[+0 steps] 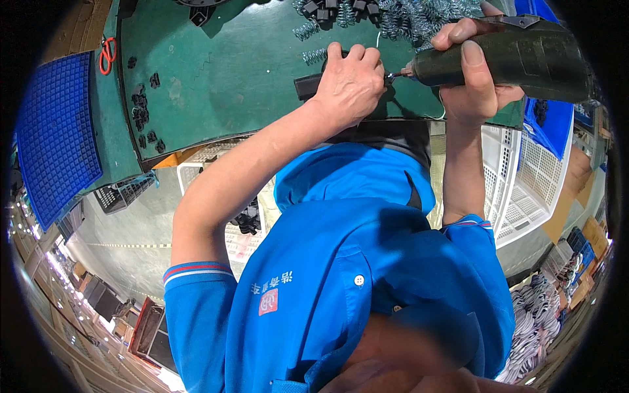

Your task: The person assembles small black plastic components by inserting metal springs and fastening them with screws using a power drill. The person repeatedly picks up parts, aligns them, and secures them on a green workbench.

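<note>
My left hand [351, 86] is closed over a black plastic part [306, 87] at the near edge of the green work table [216, 85]. Its fingers hide most of that part. My right hand [477, 82] wraps round the dark body of a power screwdriver [517, 57], which lies level and points left. The screwdriver's bit reaches to beside my left fingertips; a small shiny piece shows at its tip, too small to name. A loose coil spring [314, 57] lies just beyond my left hand.
Several coil springs [409, 23] and black blocks [324, 13] are heaped at the far side. Small black pieces [139, 108], red-handled scissors [107, 56] and a blue mat [56, 137] are at left. White crates [524, 190] and a blue bin [553, 128] stand at right.
</note>
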Demonstrator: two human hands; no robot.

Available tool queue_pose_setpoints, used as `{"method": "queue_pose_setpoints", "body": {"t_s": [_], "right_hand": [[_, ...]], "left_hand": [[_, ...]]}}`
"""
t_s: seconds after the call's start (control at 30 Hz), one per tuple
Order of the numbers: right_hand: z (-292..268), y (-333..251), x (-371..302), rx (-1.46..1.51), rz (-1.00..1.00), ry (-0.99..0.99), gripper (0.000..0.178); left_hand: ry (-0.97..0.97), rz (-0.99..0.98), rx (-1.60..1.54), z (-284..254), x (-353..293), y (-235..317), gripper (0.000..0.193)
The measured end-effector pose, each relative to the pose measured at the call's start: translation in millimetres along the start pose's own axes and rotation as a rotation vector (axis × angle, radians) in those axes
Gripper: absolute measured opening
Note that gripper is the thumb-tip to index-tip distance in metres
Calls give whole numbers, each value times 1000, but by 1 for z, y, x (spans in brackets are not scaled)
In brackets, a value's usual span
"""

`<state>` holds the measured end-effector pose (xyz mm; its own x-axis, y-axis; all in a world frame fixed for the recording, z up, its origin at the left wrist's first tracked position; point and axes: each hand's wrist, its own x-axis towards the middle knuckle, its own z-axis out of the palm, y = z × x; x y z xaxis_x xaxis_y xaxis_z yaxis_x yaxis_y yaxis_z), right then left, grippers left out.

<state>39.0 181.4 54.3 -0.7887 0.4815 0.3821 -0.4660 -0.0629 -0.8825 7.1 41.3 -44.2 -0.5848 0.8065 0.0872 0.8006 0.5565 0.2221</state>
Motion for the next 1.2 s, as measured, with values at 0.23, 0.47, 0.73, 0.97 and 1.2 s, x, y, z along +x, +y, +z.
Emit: {"method": "queue_pose_setpoints", "body": {"t_s": [0.23,0.47,0.73,0.97,1.2], "right_hand": [[15,-10,-4,-78,106,118,70],[-15,34,2,68,-154,-194,57],[-24,49,-14,-82,-130,-435,50],[-34,37,1,103,1,-517,63],[-113,-51,25,222,42,96,28]], "left_hand": [[3,-1,0,3,1,0,29],[28,8,10,4,0,-1,25],[52,11,3,9,-2,-1,18],[62,19,17,2,-4,-2,27],[64,-1,-18,5,-6,-4,35]]}}
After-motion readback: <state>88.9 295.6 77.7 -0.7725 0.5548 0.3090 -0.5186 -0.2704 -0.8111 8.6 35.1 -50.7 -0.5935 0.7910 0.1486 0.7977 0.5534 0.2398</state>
